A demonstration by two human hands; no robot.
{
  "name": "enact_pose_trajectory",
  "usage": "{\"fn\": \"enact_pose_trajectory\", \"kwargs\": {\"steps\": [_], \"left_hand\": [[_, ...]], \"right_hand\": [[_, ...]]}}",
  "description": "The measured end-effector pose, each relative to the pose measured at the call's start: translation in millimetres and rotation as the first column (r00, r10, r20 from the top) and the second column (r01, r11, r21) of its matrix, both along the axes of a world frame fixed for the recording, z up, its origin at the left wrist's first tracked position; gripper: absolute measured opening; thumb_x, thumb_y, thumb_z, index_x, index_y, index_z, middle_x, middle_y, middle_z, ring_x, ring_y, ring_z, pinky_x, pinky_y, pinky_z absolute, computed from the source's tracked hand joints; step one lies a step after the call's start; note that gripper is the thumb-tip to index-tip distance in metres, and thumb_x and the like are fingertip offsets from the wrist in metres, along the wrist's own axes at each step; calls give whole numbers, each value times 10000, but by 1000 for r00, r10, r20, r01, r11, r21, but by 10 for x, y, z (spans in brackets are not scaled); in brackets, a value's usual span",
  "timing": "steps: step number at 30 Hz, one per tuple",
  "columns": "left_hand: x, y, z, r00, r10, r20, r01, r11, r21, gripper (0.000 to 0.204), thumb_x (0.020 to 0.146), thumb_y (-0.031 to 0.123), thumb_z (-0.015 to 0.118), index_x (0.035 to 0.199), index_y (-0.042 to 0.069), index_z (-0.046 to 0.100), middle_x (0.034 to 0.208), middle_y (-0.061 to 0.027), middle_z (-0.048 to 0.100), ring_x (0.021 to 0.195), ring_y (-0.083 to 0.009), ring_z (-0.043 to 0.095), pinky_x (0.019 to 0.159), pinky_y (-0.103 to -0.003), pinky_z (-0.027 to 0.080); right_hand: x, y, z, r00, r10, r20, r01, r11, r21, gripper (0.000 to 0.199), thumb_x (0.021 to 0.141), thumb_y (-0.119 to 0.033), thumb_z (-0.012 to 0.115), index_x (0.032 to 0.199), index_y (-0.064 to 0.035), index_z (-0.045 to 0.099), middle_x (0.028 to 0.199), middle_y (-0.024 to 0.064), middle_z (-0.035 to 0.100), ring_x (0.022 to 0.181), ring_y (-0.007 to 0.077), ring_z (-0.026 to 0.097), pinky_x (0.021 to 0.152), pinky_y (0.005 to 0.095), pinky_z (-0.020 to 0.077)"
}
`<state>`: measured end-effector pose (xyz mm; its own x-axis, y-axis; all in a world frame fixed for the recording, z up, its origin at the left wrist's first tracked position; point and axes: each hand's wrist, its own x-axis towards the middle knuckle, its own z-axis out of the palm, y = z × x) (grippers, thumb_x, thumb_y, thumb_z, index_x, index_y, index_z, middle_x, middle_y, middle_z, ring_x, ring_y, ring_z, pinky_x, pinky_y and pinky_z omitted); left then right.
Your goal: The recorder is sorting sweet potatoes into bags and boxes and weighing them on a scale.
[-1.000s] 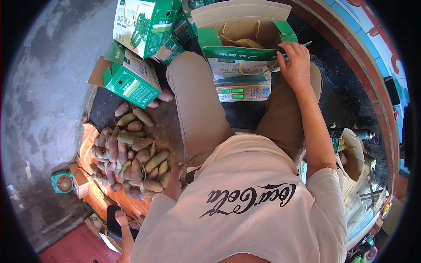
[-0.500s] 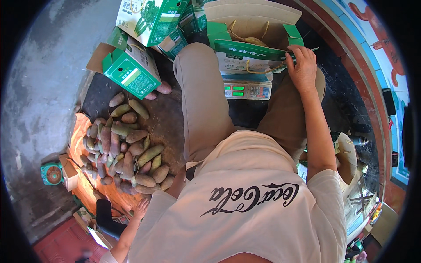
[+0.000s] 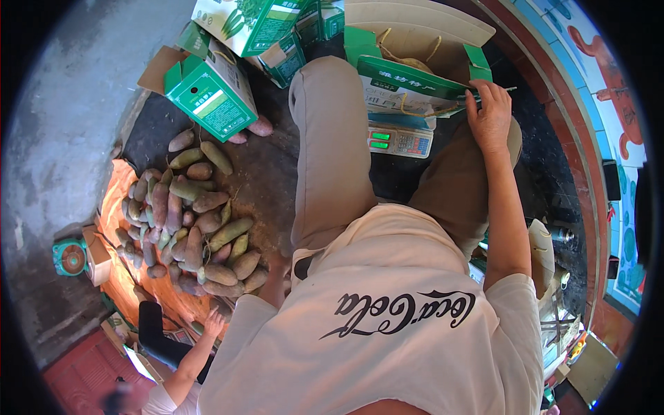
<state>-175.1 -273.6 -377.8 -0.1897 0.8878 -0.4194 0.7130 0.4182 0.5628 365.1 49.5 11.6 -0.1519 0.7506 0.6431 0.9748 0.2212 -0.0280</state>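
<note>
Green box (image 3: 408,76) sits open on top of a small scale (image 3: 400,140), right in front of your knees, and its flaps stand up. Your right hand (image 3: 490,114) is at the right edge of that box. The fingers are bent and touch the flap there, and a thin strip pokes out past your fingertips, but you cannot tell from here if the hand is pinching it or just resting. Your left hand (image 3: 279,266) is down low by your left leg, close to the edge of the pile, and most of it is hidden, so you cannot tell if it is open or closed. The scale shows green lit windows and rows of buttons. To your left, a big pile of sweet potatoes (image 3: 190,221) lies on the dark floor, brown and purple ones all mixed. Another green box (image 3: 211,86) lies tipped on its side just above the pile, and more green boxes (image 3: 252,24) lean behind it. Down at the bottom, another person's hand (image 3: 213,324) reaches toward the pile. A small round teal thing (image 3: 70,256) sits far off to the left.
</note>
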Motion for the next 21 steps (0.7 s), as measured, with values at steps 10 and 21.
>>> {"fn": "enact_pose_trajectory", "kwargs": {"steps": [10, 21], "left_hand": [[-164, 924, 1134, 796, 101, -597, -364, 867, -339, 644, 756, 273, 639, 1332, 179, 366, 1402, -102, 301, 1283, -283, 312, 983, -413, 384], [-673, 1013, 1369, 701, 318, -638, -555, 805, -209, 650, 758, 238, 610, 1350, 189, 346, 1418, -115, 266, 1305, -296, 263, 1014, -415, 346]], "right_hand": [[91, -55, -6, 999, -30, 22, 30, 999, -14, 207, 740, -125, 650, 936, -91, 593, 922, 52, 600, 883, 249, 552, 815, 371, 402], [81, -55, 4, 998, -10, 56, 11, 1000, -4, 219, 753, -117, 649, 964, -93, 597, 953, 66, 604, 923, 262, 556, 810, 377, 406]]}}
